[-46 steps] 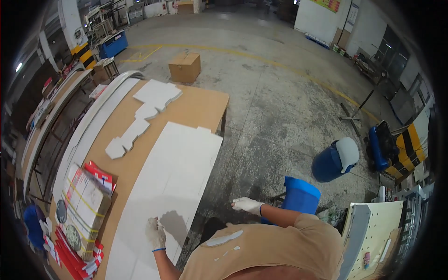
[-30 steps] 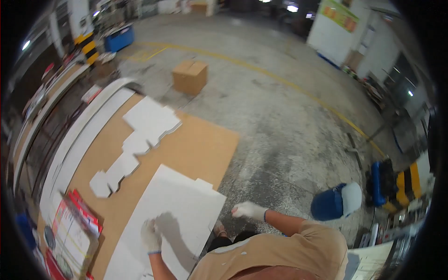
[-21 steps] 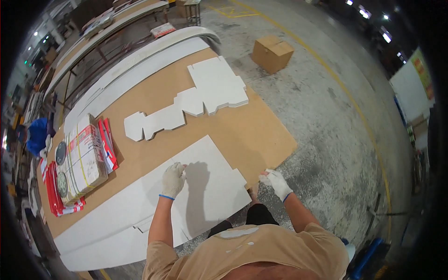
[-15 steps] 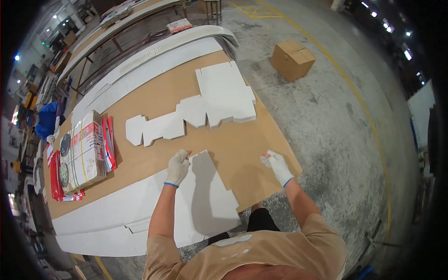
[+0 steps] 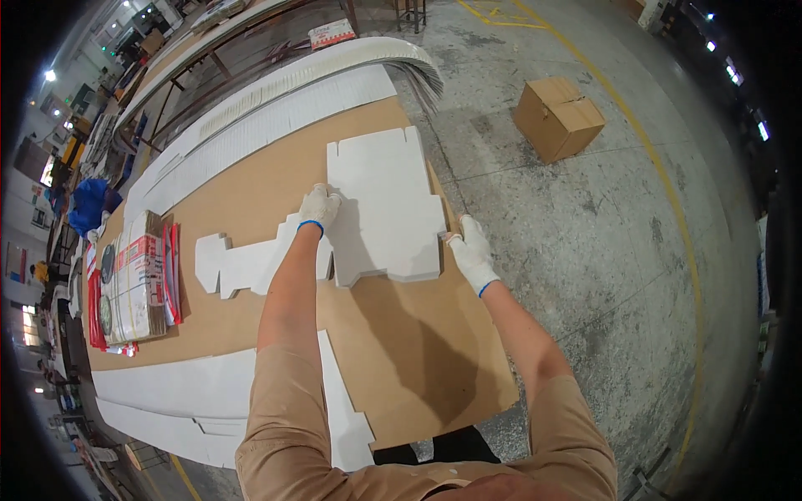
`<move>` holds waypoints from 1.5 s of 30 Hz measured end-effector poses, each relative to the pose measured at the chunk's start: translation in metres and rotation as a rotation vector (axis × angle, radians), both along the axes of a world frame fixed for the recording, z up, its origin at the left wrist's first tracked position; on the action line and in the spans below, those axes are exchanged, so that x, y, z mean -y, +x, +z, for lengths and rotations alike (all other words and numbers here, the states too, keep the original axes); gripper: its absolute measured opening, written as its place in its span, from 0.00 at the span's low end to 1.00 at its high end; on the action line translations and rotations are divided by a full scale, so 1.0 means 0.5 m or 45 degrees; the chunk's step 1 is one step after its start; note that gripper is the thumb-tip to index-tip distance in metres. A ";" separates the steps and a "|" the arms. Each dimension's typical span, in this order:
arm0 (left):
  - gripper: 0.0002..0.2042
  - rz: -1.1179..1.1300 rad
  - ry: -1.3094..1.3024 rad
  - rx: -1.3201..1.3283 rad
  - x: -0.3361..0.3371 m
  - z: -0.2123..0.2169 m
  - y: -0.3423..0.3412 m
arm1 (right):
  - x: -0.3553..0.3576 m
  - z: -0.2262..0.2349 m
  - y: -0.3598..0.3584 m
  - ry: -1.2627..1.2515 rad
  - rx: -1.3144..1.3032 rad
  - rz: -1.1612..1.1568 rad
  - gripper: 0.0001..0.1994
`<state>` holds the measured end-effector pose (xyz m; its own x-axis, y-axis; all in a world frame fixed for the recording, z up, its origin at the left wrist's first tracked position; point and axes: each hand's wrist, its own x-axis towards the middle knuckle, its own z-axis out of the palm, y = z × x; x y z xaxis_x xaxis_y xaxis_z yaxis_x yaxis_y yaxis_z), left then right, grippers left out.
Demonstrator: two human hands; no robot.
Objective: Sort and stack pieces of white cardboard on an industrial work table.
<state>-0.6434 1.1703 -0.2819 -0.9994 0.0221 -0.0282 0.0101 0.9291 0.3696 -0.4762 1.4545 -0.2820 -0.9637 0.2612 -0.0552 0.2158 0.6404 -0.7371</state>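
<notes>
I hold the white die-cut blank [image 5: 386, 209] flat on the brown board [image 5: 418, 351], my gloved left hand [image 5: 318, 206] closed over its left edge and my gloved right hand [image 5: 471, 249] pinching its right edge near the board's rim. Just left lies a smaller white cutout [image 5: 242, 263], then a red-and-white printed bundle [image 5: 134, 280]; long white sheets [image 5: 276, 117] run along the far side. Right of the board is open concrete floor [image 5: 618, 250] with a yellow line and a brown carton [image 5: 557, 117].
</notes>
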 end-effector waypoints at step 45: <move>0.40 -0.746 0.293 -0.716 0.114 0.284 0.382 | -0.037 0.157 0.299 -0.779 -0.489 -0.268 0.19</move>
